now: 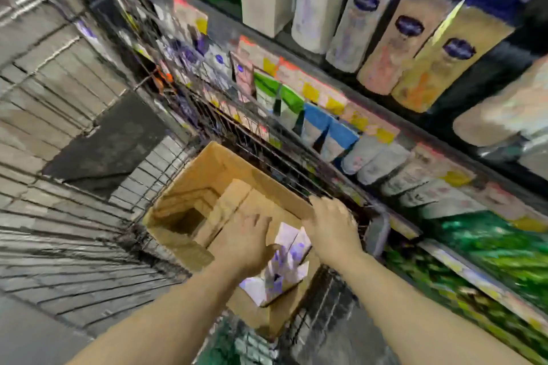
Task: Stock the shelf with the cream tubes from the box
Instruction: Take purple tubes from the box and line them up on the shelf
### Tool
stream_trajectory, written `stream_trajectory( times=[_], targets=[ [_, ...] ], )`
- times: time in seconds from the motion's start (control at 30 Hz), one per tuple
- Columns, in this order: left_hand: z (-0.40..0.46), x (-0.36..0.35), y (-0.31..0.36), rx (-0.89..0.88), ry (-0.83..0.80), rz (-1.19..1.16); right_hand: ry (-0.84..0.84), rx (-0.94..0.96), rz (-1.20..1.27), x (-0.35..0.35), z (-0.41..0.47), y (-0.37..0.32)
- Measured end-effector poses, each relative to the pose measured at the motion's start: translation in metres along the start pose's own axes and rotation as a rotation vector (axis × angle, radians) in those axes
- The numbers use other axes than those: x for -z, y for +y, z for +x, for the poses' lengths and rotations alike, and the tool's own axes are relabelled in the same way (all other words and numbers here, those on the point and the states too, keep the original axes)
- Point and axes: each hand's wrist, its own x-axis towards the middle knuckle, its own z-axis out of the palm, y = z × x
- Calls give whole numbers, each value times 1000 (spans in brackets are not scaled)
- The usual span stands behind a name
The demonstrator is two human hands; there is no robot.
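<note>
Blurred head view, looking down into a wire cart [89, 139] beside a shelf [394, 133].

Open cardboard box [207, 169] standing in the cart's near right corner, flaps up, touching the wire side next to the shelf. Inside, at the near end: cream tubes [289, 258], white with purple print, packed upright in a smaller tray. Far end of the box shows only bare cardboard and a dark gap.

Left hand [246, 241] reaching into the box from the near side, palm down, fingers spread fairly wide over the cardboard, thumb side touching the top of the tubes. Cannot tell whether anything is pinched; blur hides the fingertips.

Right hand [332, 227] over the box's right edge, just beside the tubes, knuckles up, fingers curled down at the rim where box meets cart wire. Cannot tell whether gripping the rim, the wire, or nothing.

Shelf running from far left to near right along the scene's right side. Upper level: tall pale bottles [406, 38] with dark oval labels, leaning. Lower level: a row of tubes and cartons [323, 127] in green, blue and white behind price strips. Green packs [492, 249] lower, near right.

Tiled floor [44, 92] left of the cart.
</note>
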Motion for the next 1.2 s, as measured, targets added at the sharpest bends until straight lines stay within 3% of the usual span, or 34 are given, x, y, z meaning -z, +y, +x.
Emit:
stream_trajectory(
  times=[0.13, 0.3, 0.5, 0.67, 0.73, 0.83, 0.9, 1.0, 1.1, 1.13, 1.2],
  targets=[
    [13, -50, -4, -65, -247, -119, -43, 2, -13, -36, 15, 5],
    [22, -84, 8, -134, -378, -283, 6, 15, 10, -55, 26, 6],
    [35, -104, 11, -158, -359, -301, 74, 59, 15, -59, 29, 7],
    [28, -67, 4, -102, -333, -490, 96, 93, 51, -57, 27, 3],
    [32, -51, -7, 23, -299, -613, 9, 88, 71, -54, 28, -2],
    [37, -24, -20, 164, -164, -832, -374, 9, 234, -49, 33, -14],
    [38, -4, -22, 197, -82, -941, -517, -29, 366, -50, 35, -25],
    [39, 19, -20, 177, -89, -1141, -477, -73, 453, -50, 36, -33],
    [44, 19, -32, 267, -139, -1320, -458, -142, 585, -53, 38, -25],
    [47, 12, -39, 275, -153, -1254, -455, -168, 624, -54, 37, -21],
    [51, -13, -58, 178, -242, -673, -452, -228, 705, -57, 36, -13]
  ],
)
